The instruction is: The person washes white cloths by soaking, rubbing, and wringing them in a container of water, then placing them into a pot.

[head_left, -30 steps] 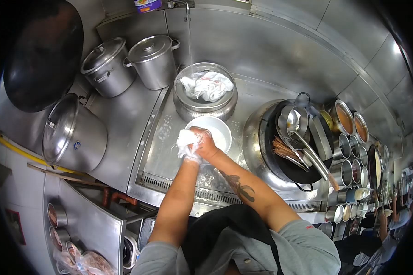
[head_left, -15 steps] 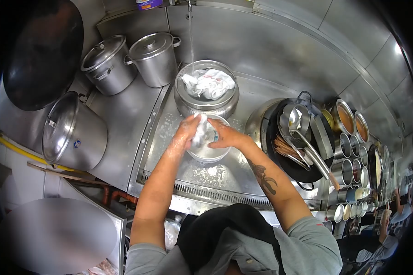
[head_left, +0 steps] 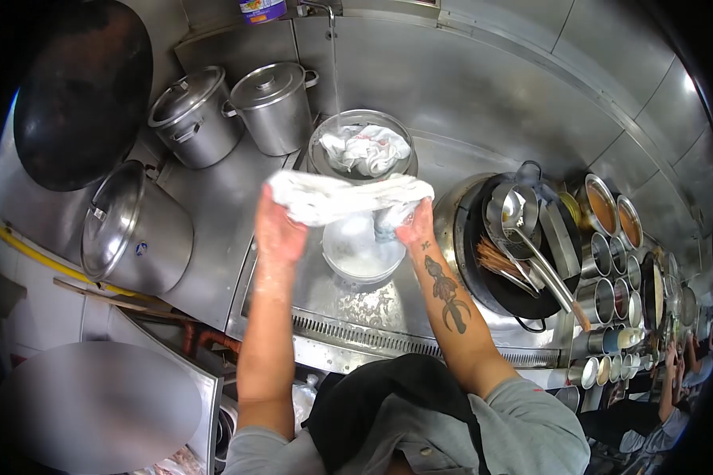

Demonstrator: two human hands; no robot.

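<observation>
A wet white cloth [head_left: 341, 198] stretches between my two hands. My left hand [head_left: 281, 229] grips its left end, and my right hand [head_left: 416, 223] holds the right end, where part of it hangs down. Below the cloth stands a white bucket [head_left: 362, 257] with cloudy contents on the steel counter. Just behind is a round steel pot [head_left: 317, 164] full of water, with another white cloth [head_left: 368, 149] bunched in it. From the tap [head_left: 318, 8] a thin stream of water runs into that pot.
Lidded steel pots [head_left: 271, 111] stand at the left, near a big dark wok [head_left: 83, 95]. On the right a black wok [head_left: 523, 293] holds a ladle [head_left: 543, 265], a strainer and a bamboo brush [head_left: 495, 260]. Several seasoning containers [head_left: 598, 297] line the far right, where other people work.
My hands have risen from the white bucket and moved apart. The cloth, bunched in my left hand before, is now spread between both hands.
</observation>
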